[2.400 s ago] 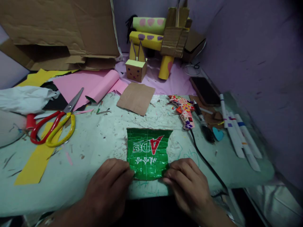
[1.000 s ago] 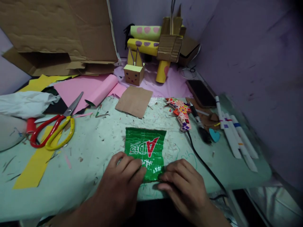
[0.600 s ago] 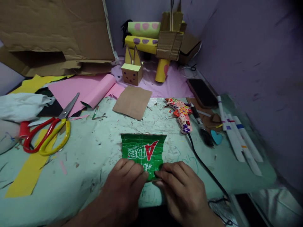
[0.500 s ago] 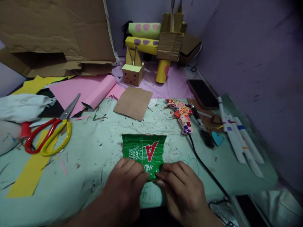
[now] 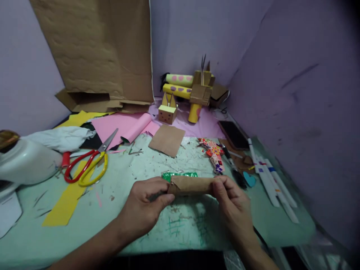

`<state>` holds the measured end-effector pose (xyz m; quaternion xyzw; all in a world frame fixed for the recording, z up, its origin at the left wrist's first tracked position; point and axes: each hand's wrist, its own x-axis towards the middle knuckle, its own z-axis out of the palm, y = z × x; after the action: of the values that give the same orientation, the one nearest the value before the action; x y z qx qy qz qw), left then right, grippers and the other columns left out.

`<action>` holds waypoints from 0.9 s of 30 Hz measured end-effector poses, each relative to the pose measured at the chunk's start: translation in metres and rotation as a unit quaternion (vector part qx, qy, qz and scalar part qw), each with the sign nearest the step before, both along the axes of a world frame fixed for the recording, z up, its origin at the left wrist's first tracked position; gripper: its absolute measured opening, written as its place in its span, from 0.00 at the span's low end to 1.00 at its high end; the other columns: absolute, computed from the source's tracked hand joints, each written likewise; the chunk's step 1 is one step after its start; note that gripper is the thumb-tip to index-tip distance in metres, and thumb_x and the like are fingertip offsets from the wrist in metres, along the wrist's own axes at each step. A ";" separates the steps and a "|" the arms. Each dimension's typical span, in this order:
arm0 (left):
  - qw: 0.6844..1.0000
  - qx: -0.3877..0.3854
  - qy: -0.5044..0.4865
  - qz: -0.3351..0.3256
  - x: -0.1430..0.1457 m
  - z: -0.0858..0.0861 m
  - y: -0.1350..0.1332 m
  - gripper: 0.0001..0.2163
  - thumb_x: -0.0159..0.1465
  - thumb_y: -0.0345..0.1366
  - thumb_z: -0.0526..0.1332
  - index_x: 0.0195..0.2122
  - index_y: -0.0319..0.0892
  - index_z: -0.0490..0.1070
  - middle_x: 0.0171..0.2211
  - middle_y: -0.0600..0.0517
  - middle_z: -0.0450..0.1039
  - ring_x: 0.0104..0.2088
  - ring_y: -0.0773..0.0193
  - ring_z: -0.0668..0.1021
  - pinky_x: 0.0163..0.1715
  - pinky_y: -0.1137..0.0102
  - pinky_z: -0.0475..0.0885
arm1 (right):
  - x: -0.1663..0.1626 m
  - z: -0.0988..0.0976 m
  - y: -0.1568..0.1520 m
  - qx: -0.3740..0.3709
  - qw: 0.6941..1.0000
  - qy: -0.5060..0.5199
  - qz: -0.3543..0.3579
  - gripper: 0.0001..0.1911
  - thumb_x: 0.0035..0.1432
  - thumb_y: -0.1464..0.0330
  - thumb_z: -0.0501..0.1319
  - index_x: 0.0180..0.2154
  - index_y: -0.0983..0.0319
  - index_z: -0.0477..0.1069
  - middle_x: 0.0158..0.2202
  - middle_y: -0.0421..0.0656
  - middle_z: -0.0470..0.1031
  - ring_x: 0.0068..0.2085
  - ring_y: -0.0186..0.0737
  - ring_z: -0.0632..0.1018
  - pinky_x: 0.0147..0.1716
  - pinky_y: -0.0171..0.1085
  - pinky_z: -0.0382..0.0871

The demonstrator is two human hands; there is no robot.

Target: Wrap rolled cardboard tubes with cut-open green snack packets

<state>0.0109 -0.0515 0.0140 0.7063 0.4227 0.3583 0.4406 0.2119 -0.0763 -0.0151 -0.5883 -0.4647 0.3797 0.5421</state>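
Observation:
A piece of cardboard is held between my two hands above the table's near half. Its brown side faces me, and a strip of its green printed side shows along the far edge, so it looks bent or curled. My left hand pinches its left end between thumb and fingers. At the right end, my right hand grips it with the thumb on the near face. Flat on the table beyond lies a brown cardboard square. A flower-patterned glue gun rests just past my right hand.
Red-and-yellow scissors lie left on a yellow paper strip. White markers and a phone are at right. Behind stand a small eared box, a cardboard-and-tube figure and a large carton.
The cardboard lay green side up on the table; now it is raised and curled, brown side toward me. Both hands lifted with it. The camera view has tilted up and shifted left.

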 end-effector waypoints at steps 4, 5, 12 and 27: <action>0.999 -0.022 -0.004 0.035 0.003 0.000 0.004 0.11 0.57 0.35 0.56 0.18 0.41 0.62 0.20 0.55 0.60 0.24 0.67 0.65 0.25 0.71 0.59 | -0.004 0.006 0.017 -0.017 1.000 0.024 -0.002 0.19 0.51 0.52 0.59 0.25 0.61 0.67 0.22 0.37 0.65 0.26 0.34 0.66 0.25 0.32 0.61; 0.999 -0.031 -0.002 0.037 0.002 -0.002 0.005 0.11 0.57 0.36 0.56 0.18 0.41 0.61 0.20 0.55 0.59 0.24 0.67 0.64 0.25 0.71 0.59 | -0.005 0.008 0.019 -0.020 0.999 0.025 -0.005 0.19 0.49 0.51 0.60 0.24 0.62 0.67 0.22 0.37 0.65 0.26 0.34 0.66 0.25 0.32 0.61; 0.998 -0.050 0.003 0.033 0.001 -0.008 0.005 0.11 0.57 0.40 0.55 0.21 0.40 0.65 0.21 0.54 0.61 0.25 0.65 0.64 0.26 0.69 0.59 | -0.010 0.006 0.019 -0.011 1.000 0.024 -0.017 0.20 0.48 0.51 0.60 0.23 0.62 0.67 0.20 0.37 0.64 0.23 0.33 0.64 0.21 0.31 0.59; 0.924 -0.220 -0.298 0.100 0.004 0.005 0.019 0.11 0.53 0.41 0.65 0.28 0.37 0.74 0.24 0.50 0.72 0.24 0.66 0.70 0.24 0.73 0.64 | -0.006 0.015 0.021 -0.004 0.977 0.132 0.168 0.10 0.53 0.63 0.62 0.37 0.60 0.70 0.32 0.42 0.78 0.34 0.39 0.78 0.35 0.36 0.70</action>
<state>0.0150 -0.0321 0.0192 0.4067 0.4083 0.4923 0.6523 0.2059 -0.0551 -0.0005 -0.4491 -0.4798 0.5410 0.5248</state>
